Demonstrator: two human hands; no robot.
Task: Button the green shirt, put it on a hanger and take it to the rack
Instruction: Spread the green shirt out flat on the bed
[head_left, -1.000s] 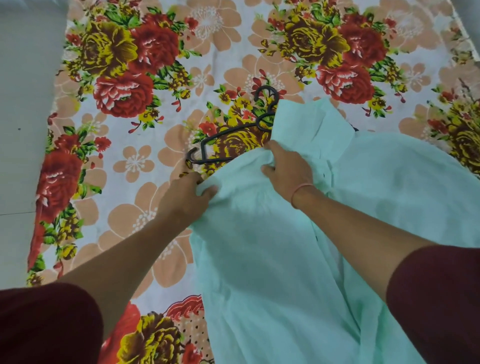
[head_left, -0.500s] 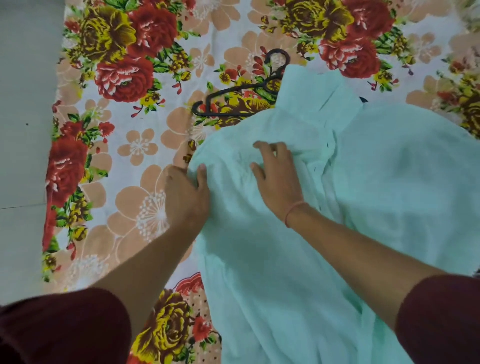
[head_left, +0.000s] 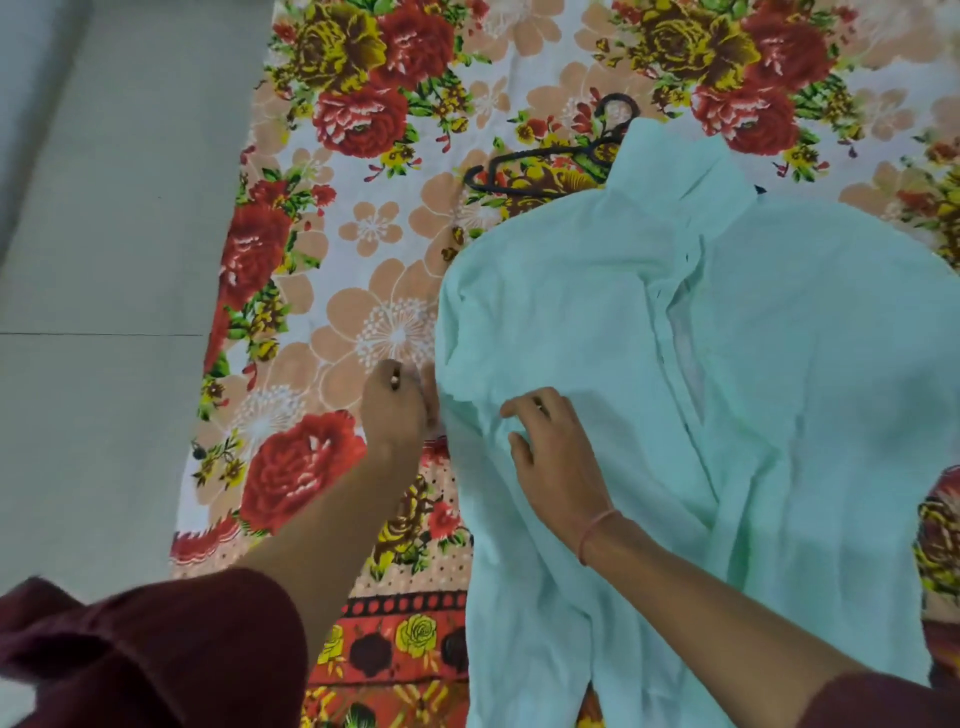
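Still smoothing the unbuttoned green shirt (head_left: 597, 322) flat, left hand (head_left: 397, 410) pinching its edge, right hand (head_left: 556, 457) spread open; buttoning comes next.

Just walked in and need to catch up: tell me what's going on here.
A person is laying a green shirt flat on a floral sheet. The left hand is at the shirt's left edge; the right hand rests on the fabric. The front placket looks open. A black hanger lies partly under the collar.

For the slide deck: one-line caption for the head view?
Both hands, left hand and right hand, smooth the green shirt on a floral bedsheet, black hanger at its collar.
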